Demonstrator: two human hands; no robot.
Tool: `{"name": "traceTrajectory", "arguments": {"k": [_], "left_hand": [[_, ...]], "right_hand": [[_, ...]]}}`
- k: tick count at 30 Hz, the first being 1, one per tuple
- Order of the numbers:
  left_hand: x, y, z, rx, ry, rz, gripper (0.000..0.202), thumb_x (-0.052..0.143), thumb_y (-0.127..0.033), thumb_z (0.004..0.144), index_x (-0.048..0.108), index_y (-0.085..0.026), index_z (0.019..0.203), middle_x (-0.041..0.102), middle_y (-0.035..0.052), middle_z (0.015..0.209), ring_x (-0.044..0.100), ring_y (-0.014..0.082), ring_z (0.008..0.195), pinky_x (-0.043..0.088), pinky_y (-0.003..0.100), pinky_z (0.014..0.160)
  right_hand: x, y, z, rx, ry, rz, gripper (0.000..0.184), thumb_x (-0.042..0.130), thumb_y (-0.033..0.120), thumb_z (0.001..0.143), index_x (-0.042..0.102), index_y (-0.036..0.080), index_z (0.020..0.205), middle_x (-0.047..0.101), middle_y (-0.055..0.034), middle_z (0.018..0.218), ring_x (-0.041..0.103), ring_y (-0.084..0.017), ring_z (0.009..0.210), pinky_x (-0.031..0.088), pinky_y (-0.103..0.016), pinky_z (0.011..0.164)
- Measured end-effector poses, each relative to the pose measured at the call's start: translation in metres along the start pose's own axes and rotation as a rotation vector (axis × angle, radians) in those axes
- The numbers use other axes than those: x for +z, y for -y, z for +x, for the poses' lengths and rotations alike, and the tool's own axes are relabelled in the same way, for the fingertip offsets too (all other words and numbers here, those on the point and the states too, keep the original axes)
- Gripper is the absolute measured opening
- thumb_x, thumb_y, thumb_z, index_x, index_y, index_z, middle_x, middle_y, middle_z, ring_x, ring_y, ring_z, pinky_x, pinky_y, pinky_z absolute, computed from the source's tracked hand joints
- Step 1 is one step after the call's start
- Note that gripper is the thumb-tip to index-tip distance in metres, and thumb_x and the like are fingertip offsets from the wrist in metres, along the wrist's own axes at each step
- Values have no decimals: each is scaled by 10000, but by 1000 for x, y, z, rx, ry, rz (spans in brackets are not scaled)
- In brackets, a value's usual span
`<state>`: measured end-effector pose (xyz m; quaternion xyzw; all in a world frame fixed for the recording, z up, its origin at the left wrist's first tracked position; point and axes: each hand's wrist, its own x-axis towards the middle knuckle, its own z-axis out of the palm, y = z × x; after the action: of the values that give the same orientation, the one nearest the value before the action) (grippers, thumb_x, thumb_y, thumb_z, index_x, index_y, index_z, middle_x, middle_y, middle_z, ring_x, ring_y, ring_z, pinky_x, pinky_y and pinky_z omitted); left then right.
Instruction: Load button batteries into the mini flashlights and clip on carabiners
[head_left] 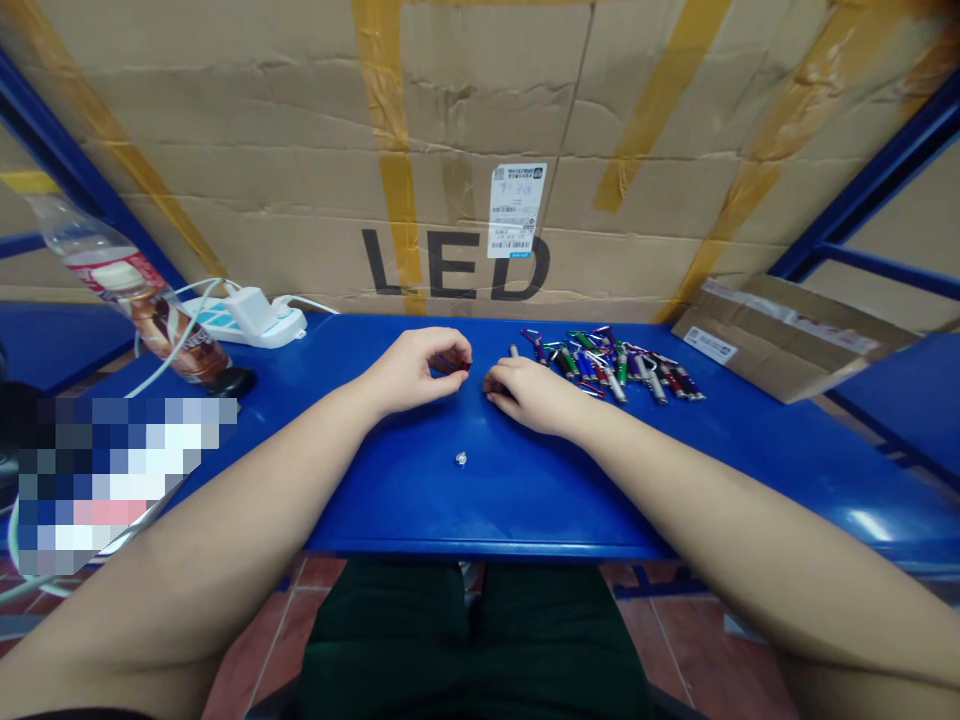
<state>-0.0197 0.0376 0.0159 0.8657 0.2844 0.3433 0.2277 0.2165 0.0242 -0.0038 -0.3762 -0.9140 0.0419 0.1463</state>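
Pinching a small dark-red part in your left hand, your right hand closed on a slim keychain torch, you risked a slip sending either rolling toward the loose silver piece on the blue worktop or the heaped torches.

Left hand and right hand curled

- Big black capitals "LED" are printed on the side of the cardboard carton.
- A white barcode sticker on that carton has rows of tiny print, too small to read.
- The drink bottle has a red and white wrapper; its lettering is unreadable.
- A white label on the flat cardboard box is also illegible.
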Motion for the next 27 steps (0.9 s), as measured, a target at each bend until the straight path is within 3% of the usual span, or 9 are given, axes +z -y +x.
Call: {"name": "traceTrajectory", "arguments": {"k": [10,14,18,22,27], "left_hand": [[-3,1,0,26,9,92,65,667,-164,750,645,-177,810,681,26,883,677,154,801,580,253,737],[-2,2,0,22,4,59,99,655,-143,753,611,-182,832,675,22,897,679,154,817,589,268,760],[1,1,-2,-42,10,-91,232,682,-139,747,567,-197,940,690,9,918,710,157,835,614,296,801],[4,-3,-2,-33,16,-91,236,696,-153,756,580,-195,957,698,12,916,708,154,821,618,300,802],[6,-11,-1,9,6,-96,214,704,-188,781,611,-185,973,724,26,902,710,152,803,611,286,783]], "right_hand": [[-1,-3,-2,3,12,15,41,654,129,942,662,165,924,725,-98,958,674,-245,945,477,-445,1039],[-3,-6,-3,39,7,43,51,643,147,949,643,171,904,719,-89,931,661,-235,883,506,-392,903],[-8,-4,-6,7,-179,163,48,623,200,971,627,187,926,710,-63,899,637,-197,784,493,-331,768],[-13,5,-7,-112,-406,273,71,607,241,987,617,200,929,703,-51,883,630,-185,783,496,-313,744],[-13,12,-6,-182,-410,276,47,606,218,972,630,208,934,715,-52,896,642,-185,793,516,-319,756]]}}
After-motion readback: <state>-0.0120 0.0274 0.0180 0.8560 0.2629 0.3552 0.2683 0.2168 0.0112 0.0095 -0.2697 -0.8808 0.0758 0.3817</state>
